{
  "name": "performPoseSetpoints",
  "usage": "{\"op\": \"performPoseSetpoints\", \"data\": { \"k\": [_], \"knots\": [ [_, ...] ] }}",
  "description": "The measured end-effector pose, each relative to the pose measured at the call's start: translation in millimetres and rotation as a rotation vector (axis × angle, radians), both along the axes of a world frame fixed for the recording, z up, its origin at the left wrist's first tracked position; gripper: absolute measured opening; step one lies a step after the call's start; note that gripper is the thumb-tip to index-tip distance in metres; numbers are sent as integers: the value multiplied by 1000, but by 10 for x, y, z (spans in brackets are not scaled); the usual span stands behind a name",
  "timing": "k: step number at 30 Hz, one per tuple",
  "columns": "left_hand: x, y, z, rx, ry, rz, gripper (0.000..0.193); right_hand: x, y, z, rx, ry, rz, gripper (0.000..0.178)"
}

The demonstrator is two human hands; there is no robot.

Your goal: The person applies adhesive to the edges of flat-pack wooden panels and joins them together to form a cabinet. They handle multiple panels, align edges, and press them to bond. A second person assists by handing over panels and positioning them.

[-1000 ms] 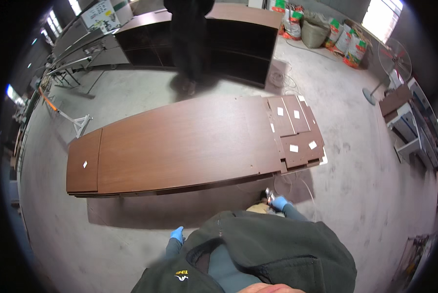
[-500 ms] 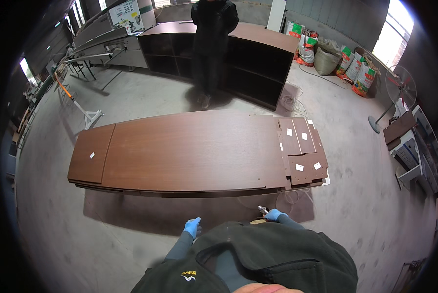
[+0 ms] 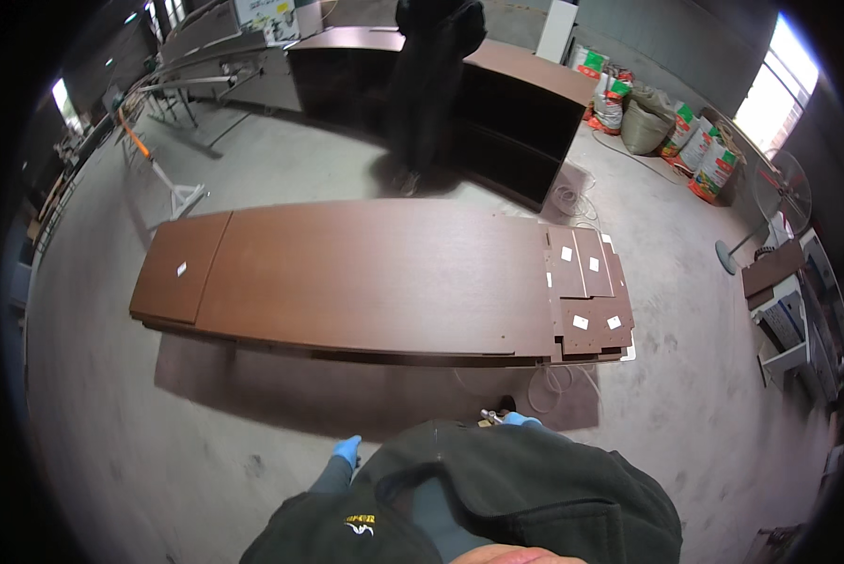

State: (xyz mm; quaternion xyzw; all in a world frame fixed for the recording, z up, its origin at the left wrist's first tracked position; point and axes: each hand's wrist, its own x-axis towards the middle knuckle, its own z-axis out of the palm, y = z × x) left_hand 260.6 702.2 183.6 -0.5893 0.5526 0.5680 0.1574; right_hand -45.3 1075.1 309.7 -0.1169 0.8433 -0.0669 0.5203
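Observation:
My left hand (image 3: 347, 449), in a blue glove, hangs low at my side, apart from the panels. Its fingers look loose, with nothing visible in them. My right hand (image 3: 520, 419), also blue-gloved, is closed on a silver metal tool (image 3: 490, 415) close to my body; the jacket partly hides this hand. Both hands are on the near side of a stack of brown wood panels (image 3: 365, 277), touching none of it. Smaller brown panels with white labels (image 3: 589, 324) lie at the stack's right end, and another labelled panel (image 3: 179, 273) lies at its left end.
Beyond the stack, a person in dark clothes (image 3: 431, 85) stands before a long brown cabinet (image 3: 506, 122) with dark open shelves. Pale hose loops (image 3: 572, 199) lie on the floor. Filled sacks (image 3: 647, 120) line the back right wall; a standing fan (image 3: 781, 188) is at the right.
My view has shifted, and the far person and cabinet appear further right. Both hands sit lower in the picture and further left. The tool stays in my right hand.

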Motion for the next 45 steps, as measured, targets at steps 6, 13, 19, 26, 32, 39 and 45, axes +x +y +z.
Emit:
{"op": "performPoseSetpoints", "data": {
  "k": [6,13,19,26,32,39,45],
  "knots": [
    [-292,89,-18,19,206,38,48,80,7,-93,16,43,29,59],
    [-526,223,232,1,146,53,42,161,15,33,37,63,52,59],
    [-319,231,134,-12,62,84,42,203,-27,257,30,81,47,59],
    [-237,142,31,94,11,98,54,163,88,233,42,62,28,59],
    [-417,85,52,108,87,12,37,49,191,-402,-28,-28,66,58],
    [-619,-14,111,168,128,11,26,41,242,-649,26,-30,38,58],
    [-778,-19,210,187,104,17,23,-11,291,-749,13,-71,-16,54]
  ]
}}
